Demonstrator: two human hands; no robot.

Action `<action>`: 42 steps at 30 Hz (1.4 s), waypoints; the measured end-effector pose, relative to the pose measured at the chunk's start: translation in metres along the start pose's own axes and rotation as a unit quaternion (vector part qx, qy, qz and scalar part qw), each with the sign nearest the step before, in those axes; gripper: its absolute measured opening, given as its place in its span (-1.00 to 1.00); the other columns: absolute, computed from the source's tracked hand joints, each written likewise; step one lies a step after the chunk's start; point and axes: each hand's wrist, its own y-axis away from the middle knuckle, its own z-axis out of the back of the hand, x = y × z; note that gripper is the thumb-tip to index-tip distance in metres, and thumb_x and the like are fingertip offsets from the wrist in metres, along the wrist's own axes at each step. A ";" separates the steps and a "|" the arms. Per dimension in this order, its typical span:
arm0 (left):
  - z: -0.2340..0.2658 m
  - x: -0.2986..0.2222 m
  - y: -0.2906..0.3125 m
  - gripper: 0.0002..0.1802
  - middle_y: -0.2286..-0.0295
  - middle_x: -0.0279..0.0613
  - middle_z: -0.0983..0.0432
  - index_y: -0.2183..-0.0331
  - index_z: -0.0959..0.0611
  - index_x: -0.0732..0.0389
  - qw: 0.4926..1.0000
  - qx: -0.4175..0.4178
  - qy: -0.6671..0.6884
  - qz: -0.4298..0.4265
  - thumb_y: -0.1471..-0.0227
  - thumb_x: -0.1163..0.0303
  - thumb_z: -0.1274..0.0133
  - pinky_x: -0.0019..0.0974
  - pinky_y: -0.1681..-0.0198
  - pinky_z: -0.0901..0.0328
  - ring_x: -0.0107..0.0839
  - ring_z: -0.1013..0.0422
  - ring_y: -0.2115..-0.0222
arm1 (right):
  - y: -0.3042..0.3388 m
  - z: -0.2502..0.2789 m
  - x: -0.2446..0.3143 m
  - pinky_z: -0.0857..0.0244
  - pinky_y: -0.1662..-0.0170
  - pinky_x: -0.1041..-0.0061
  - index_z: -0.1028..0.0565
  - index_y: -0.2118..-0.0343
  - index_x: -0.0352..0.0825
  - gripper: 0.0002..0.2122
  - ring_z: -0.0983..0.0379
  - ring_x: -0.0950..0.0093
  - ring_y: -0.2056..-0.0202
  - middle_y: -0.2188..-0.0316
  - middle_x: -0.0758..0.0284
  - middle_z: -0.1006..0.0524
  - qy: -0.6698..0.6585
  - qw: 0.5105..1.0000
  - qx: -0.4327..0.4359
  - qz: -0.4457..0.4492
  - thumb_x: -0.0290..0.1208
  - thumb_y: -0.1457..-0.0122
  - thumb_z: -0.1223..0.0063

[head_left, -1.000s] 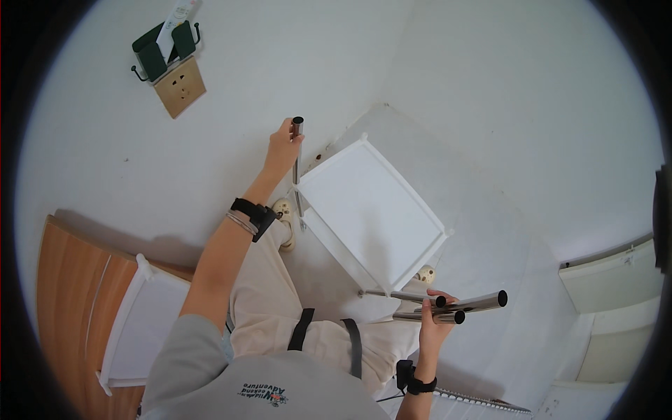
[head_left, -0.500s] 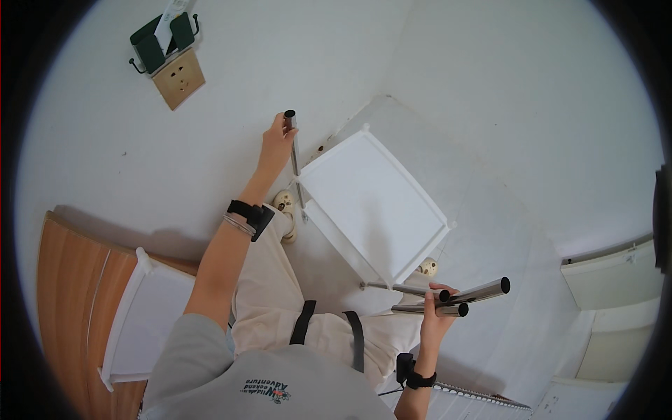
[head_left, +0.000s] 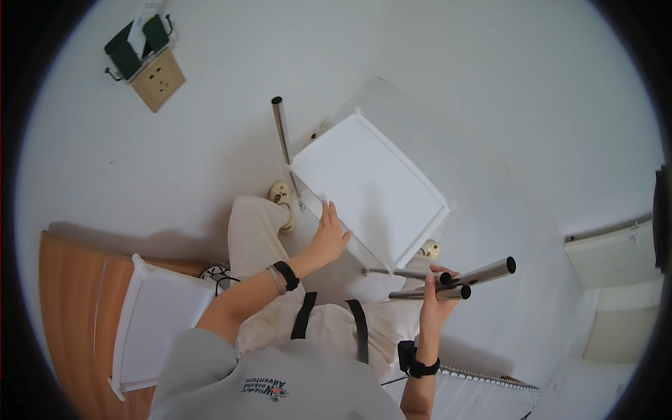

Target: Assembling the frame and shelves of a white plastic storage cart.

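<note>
A white rectangular shelf panel (head_left: 374,185) with a raised rim lies in front of me. A steel tube (head_left: 281,129) stands up at its left corner, with nobody's hand on it. My left hand (head_left: 329,238) is open at the panel's near left edge, fingers stretched out; whether it touches the rim is unclear. My right hand (head_left: 438,297) is closed around steel tubes (head_left: 483,273) beside the near corner. Three tube ends show there; one tube runs back under that corner, and I cannot tell whether it is joined to the panel.
Another white panel (head_left: 164,322) leans at the left on a wooden board (head_left: 73,301). A beige socket plate (head_left: 158,80) and a dark green holder (head_left: 136,45) are on the wall. White shelving (head_left: 623,255) stands at the right. My shoes (head_left: 280,192) are beside the panel.
My left hand has let go of the upright tube and come down and right to the panel's near edge. The right hand keeps its tubes, almost unmoved.
</note>
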 end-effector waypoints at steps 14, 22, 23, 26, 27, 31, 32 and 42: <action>-0.095 0.035 -0.021 0.18 0.05 0.50 0.18 0.06 0.47 0.56 0.947 -0.027 0.223 0.229 0.30 0.38 -0.14 -0.20 -0.01 -0.03 0.14 -0.06 0.06 | 0.004 0.009 0.007 -0.15 0.15 0.57 -0.26 0.35 -0.37 -0.79 -0.29 0.54 0.25 0.22 0.23 -0.38 0.000 0.996 0.082 -0.022 -0.69 0.08 0.06; -0.070 0.048 -0.040 0.16 0.03 0.36 0.14 0.01 0.44 0.46 0.932 0.015 0.294 0.213 0.32 0.47 -0.13 -0.35 0.45 -0.35 -0.11 -0.33 0.31 | 0.005 0.001 -0.002 -0.21 0.34 0.65 -0.30 0.38 -0.40 -0.82 -0.37 0.57 0.36 0.30 0.22 -0.46 -0.062 0.991 0.114 -0.019 -0.71 0.08 0.06; -0.069 0.054 -0.046 0.15 0.04 0.34 0.12 0.01 0.44 0.44 0.931 0.020 0.287 0.225 0.33 0.49 -0.13 -0.39 0.52 -0.36 -0.17 -0.35 0.36 | -0.003 -0.002 -0.001 -0.22 0.37 0.64 -0.30 0.39 -0.39 -0.83 -0.37 0.57 0.38 0.34 0.21 -0.47 -0.105 0.990 0.096 -0.009 -0.70 0.07 0.06; -0.059 0.051 -0.061 0.15 0.11 0.29 -0.06 0.00 0.41 0.46 0.930 0.045 0.242 0.274 0.34 0.50 -0.13 -0.38 0.51 -0.35 -0.21 -0.35 0.38 | -0.042 0.020 -0.003 -0.22 0.45 0.67 -0.30 0.48 -0.37 -0.92 -0.33 0.62 0.52 0.61 0.38 -0.38 -0.089 0.996 -0.006 -0.019 -0.61 0.02 0.04; -0.059 0.053 -0.065 0.15 0.11 0.29 -0.06 0.00 0.41 0.46 0.931 0.048 0.242 0.271 0.34 0.50 -0.13 -0.38 0.51 -0.35 -0.21 -0.35 0.38 | -0.063 0.031 -0.006 -0.19 0.49 0.69 -0.29 0.49 -0.38 -0.90 -0.30 0.65 0.55 0.64 0.42 -0.36 -0.019 1.000 -0.010 -0.016 -0.57 0.03 0.02; -0.068 0.086 -0.073 0.14 0.24 0.17 -0.25 -0.02 0.38 0.43 0.947 0.028 0.208 0.244 0.34 0.49 -0.13 -0.38 0.51 -0.31 -0.26 -0.35 0.38 | -0.156 0.040 -0.044 -0.21 0.45 0.46 -0.28 0.38 -0.38 -0.80 -0.32 0.18 0.56 0.59 0.12 -0.40 0.252 0.966 -0.001 0.064 -0.47 0.05 0.00; -0.072 0.094 -0.073 0.13 0.28 0.15 -0.28 -0.02 0.38 0.42 0.957 0.001 0.171 0.234 0.34 0.47 -0.13 -0.36 0.48 -0.30 -0.27 -0.34 0.37 | -0.176 0.032 -0.053 -0.23 0.40 0.37 -0.29 0.35 -0.39 -0.79 -0.36 0.13 0.45 0.52 0.08 -0.42 0.304 0.950 0.033 0.062 -0.46 0.05 0.02; -0.027 0.013 0.002 -0.32 0.14 0.13 -0.14 0.01 -0.16 0.31 0.974 0.201 -0.021 -0.101 0.22 0.44 -0.01 -0.15 0.02 -0.03 -0.04 -0.07 0.07 | -0.261 0.022 -0.191 -0.26 0.30 0.24 -0.33 0.29 -0.32 -0.76 -0.37 0.15 0.33 0.39 0.13 -0.45 0.456 0.880 0.128 -0.044 -0.42 0.06 0.06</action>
